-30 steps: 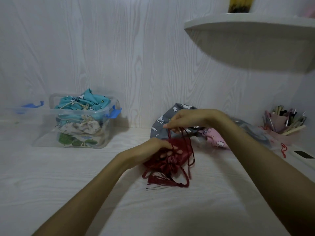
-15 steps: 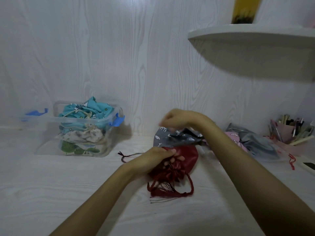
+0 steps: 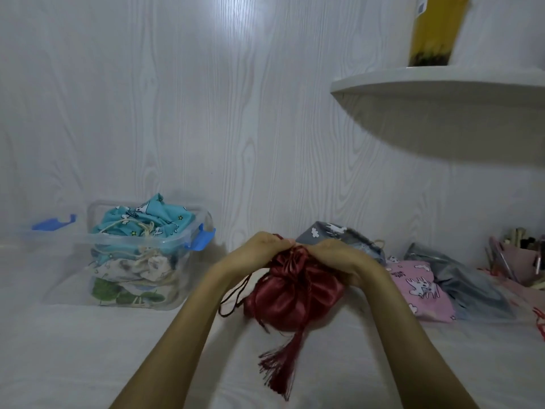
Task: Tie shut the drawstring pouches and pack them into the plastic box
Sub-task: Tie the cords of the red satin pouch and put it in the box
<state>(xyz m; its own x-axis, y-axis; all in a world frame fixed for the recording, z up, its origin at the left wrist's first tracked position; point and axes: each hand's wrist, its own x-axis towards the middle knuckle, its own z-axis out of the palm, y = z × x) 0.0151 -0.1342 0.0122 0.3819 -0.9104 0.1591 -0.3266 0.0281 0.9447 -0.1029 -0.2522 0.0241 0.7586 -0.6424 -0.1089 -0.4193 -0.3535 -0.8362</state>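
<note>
A dark red satin drawstring pouch (image 3: pixel 295 293) with a hanging tassel sits in the middle of the white surface. My left hand (image 3: pixel 262 249) and my right hand (image 3: pixel 342 255) both pinch its gathered neck and cords at the top, fingertips almost touching. A loose red cord loops out to the pouch's left. The clear plastic box (image 3: pixel 73 273) with blue latches stands at the left, holding several tied pouches, a turquoise one on top. Behind my right hand lie a grey animal-print pouch (image 3: pixel 327 233) and a pink cartoon-print pouch (image 3: pixel 418 287).
A grey glossy bag (image 3: pixel 460 276) lies right of the pink pouch. A pen holder (image 3: pixel 519 261) stands at the far right edge. A white shelf (image 3: pixel 442 84) juts from the wall above, carrying a yellow object (image 3: pixel 433 28). The box lid with a blue latch (image 3: pixel 53 224) lies far left.
My right hand has come down from above the grey pouch to the red pouch's neck, meeting my left hand. The pouch mouth is now gathered tight and stands upright.
</note>
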